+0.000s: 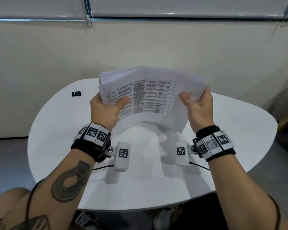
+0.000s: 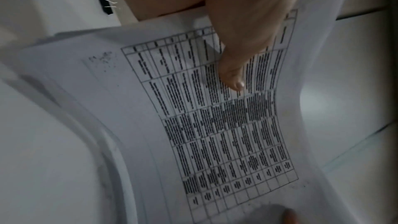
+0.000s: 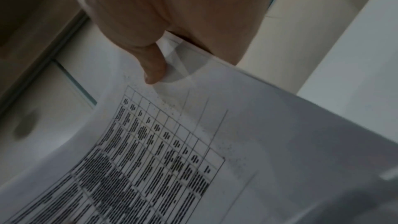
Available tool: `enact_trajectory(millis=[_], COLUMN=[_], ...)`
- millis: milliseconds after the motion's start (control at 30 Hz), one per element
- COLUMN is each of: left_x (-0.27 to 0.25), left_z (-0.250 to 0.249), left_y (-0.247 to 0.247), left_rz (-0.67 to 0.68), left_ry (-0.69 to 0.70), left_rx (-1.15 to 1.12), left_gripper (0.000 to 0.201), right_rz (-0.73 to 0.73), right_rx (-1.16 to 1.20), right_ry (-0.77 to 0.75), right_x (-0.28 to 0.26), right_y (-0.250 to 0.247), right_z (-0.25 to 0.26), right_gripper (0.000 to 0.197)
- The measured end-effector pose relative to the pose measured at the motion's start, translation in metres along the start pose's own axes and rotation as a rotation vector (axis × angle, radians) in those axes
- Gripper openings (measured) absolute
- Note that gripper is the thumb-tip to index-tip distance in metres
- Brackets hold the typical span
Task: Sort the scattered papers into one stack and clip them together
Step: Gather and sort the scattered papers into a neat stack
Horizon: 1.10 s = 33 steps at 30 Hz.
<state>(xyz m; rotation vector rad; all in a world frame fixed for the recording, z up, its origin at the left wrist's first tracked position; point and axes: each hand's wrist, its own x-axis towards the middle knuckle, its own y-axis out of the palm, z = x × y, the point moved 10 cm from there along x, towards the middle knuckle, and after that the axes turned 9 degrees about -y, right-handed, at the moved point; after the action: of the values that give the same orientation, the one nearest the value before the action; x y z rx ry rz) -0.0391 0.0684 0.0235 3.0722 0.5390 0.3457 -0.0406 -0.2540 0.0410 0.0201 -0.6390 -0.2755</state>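
I hold the paper stack (image 1: 150, 97) above the table (image 1: 60, 123), left hand (image 1: 106, 108) and right hand (image 1: 198, 108) pinching its side edges; floppy sheets (edges uneven) need firm edge grips. The binder clip (image 1: 76, 93) waits.

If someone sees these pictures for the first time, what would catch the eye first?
First, the stack of papers with a printed table on top, held up above the white table, the left hand and right hand gripping its two sides. Next, the black binder clip lying alone at the table's far left.
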Motion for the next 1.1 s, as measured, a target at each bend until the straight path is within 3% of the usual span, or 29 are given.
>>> enact_trajectory(millis=[200,267,467,633,733,867,1000,1100], left_x=[-0.001,-0.002,0.000,-0.003,-0.003,0.002,0.008,0.007], left_z=[0.040,0.042,0.036,0.025,0.003,-0.023,-0.021,-0.015], left_y=[-0.006,-0.004,-0.005,-0.003,-0.002,-0.002,-0.006,-0.006], left_rz=[0.078,0.085,0.083,0.084,0.020,-0.169,-0.330,-0.330], left_ry=[-0.132,-0.141,-0.113,-0.051,-0.017,-0.065,-0.171,-0.152], left_rx=[0.051,0.059,0.129,0.170,0.079,-0.076,-0.088,-0.036], left_gripper=[0.044,0.040,0.049,0.062,0.072,0.044,0.055,0.039], right_rz=[0.071,0.084,0.033,0.030,0.005,-0.111,-0.236,-0.260], right_rx=[-0.030,-0.063,-0.072,-0.156,-0.046,0.079,0.115,0.083], right_ry=[0.217,0.251,0.227,0.177,0.123,0.113,0.202,0.326], right_x=[-0.016,-0.018,-0.011,-0.006,0.004,0.016,0.024,0.018], right_y=[0.005,0.006,0.002,0.002,0.002,0.006,0.001,0.000], right_z=[-0.050,-0.056,-0.048,-0.039,-0.025,-0.006,-0.013,-0.027], right_gripper=[0.049,0.043,0.063,0.054,0.063,0.041,0.028,0.025])
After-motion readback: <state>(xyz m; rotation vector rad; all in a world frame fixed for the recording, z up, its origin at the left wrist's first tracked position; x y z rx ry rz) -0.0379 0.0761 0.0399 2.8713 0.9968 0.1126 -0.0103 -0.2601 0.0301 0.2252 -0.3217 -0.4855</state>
